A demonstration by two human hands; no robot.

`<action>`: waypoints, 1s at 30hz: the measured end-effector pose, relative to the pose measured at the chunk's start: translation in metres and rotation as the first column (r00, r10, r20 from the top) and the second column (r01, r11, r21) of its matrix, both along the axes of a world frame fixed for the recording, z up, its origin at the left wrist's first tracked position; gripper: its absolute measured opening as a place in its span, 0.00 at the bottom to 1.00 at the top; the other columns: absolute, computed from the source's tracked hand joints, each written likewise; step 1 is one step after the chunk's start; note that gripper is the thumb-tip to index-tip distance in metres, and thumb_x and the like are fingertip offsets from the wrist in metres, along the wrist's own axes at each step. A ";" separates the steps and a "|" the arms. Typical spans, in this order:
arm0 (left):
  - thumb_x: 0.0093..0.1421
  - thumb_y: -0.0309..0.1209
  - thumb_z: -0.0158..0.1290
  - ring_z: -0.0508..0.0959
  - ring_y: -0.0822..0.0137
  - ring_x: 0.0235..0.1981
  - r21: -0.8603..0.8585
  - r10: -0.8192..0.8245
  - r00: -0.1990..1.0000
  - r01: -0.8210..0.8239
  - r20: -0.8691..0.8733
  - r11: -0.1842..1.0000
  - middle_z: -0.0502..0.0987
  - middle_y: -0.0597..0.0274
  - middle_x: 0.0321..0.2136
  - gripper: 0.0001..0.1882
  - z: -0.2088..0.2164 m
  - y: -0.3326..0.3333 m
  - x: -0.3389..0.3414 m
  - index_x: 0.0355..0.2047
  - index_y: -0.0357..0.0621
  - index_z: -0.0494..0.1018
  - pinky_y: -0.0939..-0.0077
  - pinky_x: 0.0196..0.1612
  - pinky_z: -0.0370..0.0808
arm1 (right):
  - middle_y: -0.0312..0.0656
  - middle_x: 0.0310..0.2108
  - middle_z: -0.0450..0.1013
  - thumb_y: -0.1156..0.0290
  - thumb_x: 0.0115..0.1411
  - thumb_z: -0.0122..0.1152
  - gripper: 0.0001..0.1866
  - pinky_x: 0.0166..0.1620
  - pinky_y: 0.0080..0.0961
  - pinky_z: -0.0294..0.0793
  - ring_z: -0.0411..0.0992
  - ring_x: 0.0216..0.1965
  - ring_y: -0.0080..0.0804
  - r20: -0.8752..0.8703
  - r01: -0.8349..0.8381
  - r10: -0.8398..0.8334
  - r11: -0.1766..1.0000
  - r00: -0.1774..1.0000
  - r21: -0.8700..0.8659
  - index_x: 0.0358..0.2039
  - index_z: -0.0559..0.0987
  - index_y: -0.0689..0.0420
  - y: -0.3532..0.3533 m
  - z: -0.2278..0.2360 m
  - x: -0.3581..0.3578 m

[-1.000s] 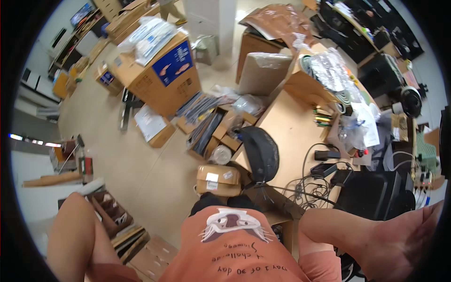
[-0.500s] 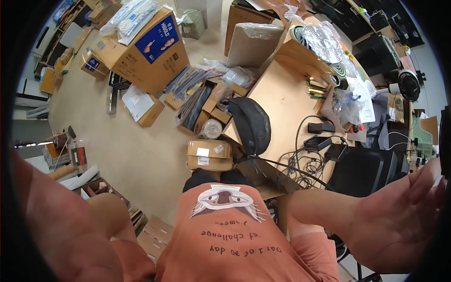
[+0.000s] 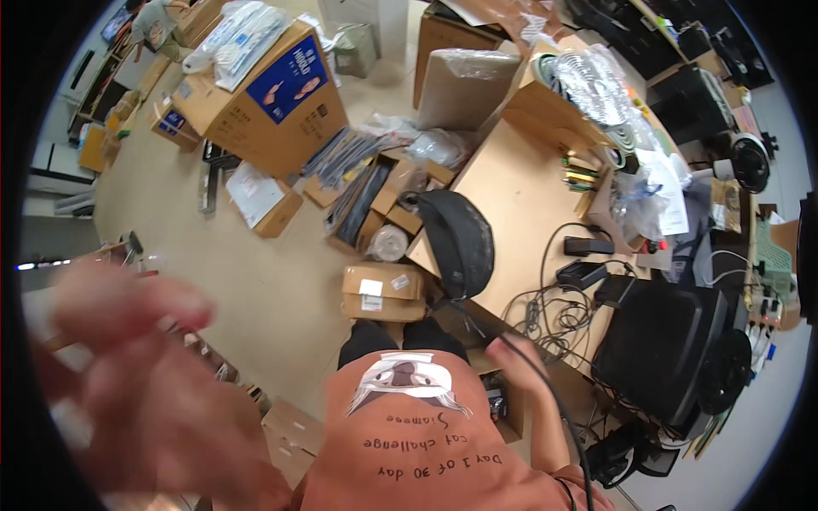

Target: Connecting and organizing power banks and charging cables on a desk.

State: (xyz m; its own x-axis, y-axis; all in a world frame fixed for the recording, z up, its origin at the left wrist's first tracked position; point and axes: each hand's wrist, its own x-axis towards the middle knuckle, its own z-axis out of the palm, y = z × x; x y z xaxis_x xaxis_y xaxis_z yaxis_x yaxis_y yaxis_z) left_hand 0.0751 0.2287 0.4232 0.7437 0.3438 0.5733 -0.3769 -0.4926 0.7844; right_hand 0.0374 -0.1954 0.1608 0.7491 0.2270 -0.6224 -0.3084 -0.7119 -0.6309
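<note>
While the left hand [image 3: 141, 341] blurs up close, a black cable [image 3: 568, 417] crosses before the right hand [image 3: 518, 368]; spread or pinching, I can't tell for either.

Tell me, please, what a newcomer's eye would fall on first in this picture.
Probably the bare, blurred left hand, looming large at the lower left, beside the orange cat-print T-shirt at the lower centre. Next might come the big brown cardboard carton with a blue panel at the upper left, then the black curved fabric bag at the pale wooden table's left edge.
</note>
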 end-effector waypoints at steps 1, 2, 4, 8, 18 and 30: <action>0.56 0.33 0.59 0.74 0.57 0.47 0.012 -0.217 0.972 0.219 -0.087 0.976 0.73 0.51 0.53 0.30 -0.012 0.007 -0.013 0.59 0.42 0.67 0.62 0.49 0.74 | 0.39 0.22 0.74 0.68 0.66 0.59 0.09 0.32 0.29 0.74 0.74 0.26 0.25 -0.018 0.192 -0.192 0.981 0.981 -0.019 0.33 0.79 0.61 -0.008 -0.019 0.015; 0.54 0.22 0.57 0.74 0.59 0.46 0.122 -0.109 0.976 0.134 -0.188 0.983 0.73 0.53 0.51 0.27 -0.046 -0.032 0.007 0.56 0.42 0.70 0.65 0.48 0.75 | 0.36 0.22 0.70 0.69 0.67 0.59 0.08 0.31 0.29 0.72 0.70 0.24 0.24 0.093 0.469 -0.483 0.873 0.871 0.134 0.36 0.76 0.61 -0.009 -0.041 0.028; 0.55 0.24 0.58 0.72 0.53 0.58 0.071 -0.444 0.729 0.555 -0.520 0.829 0.72 0.50 0.57 0.29 -0.083 -0.078 0.026 0.59 0.40 0.69 0.59 0.60 0.70 | 0.38 0.28 0.70 0.69 0.65 0.64 0.12 0.34 0.27 0.71 0.69 0.29 0.25 0.451 0.376 -0.452 0.892 0.770 0.252 0.41 0.72 0.61 0.008 -0.088 0.080; 0.57 0.27 0.58 0.74 0.57 0.56 -0.100 -0.861 0.373 0.898 -0.345 0.429 0.74 0.58 0.52 0.25 -0.158 -0.198 -0.012 0.56 0.47 0.74 0.59 0.57 0.73 | 0.49 0.45 0.73 0.49 0.48 0.78 0.38 0.45 0.40 0.79 0.76 0.42 0.49 0.650 0.053 0.180 0.946 0.738 -0.321 0.50 0.70 0.60 0.094 -0.083 0.139; 0.57 0.22 0.54 0.75 0.60 0.43 -0.215 -0.894 0.379 0.877 -0.239 0.429 0.73 0.61 0.37 0.10 -0.142 -0.243 -0.039 0.40 0.43 0.75 0.64 0.46 0.73 | 0.48 0.45 0.73 0.61 0.60 0.67 0.19 0.44 0.44 0.80 0.77 0.45 0.52 0.449 -0.162 0.426 0.842 0.786 -0.515 0.46 0.74 0.57 0.110 -0.116 0.153; 0.60 0.32 0.58 0.74 0.54 0.52 -0.192 -0.986 0.167 0.968 0.012 0.162 0.74 0.56 0.46 0.18 -0.109 -0.242 -0.066 0.51 0.45 0.74 0.59 0.54 0.73 | 0.53 0.31 0.72 0.69 0.61 0.63 0.12 0.36 0.40 0.71 0.72 0.32 0.54 0.391 -0.079 0.107 0.993 0.914 -0.087 0.36 0.73 0.63 0.037 0.035 0.069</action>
State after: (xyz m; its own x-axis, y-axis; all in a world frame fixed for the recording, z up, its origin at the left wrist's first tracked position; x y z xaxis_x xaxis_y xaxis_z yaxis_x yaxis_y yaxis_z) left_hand 0.0095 -0.0130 0.3142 0.5648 -0.6523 0.5055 -0.3928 0.3263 0.8598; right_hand 0.1066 -0.1582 0.1962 0.9142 0.2755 -0.2974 0.0250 -0.7705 -0.6370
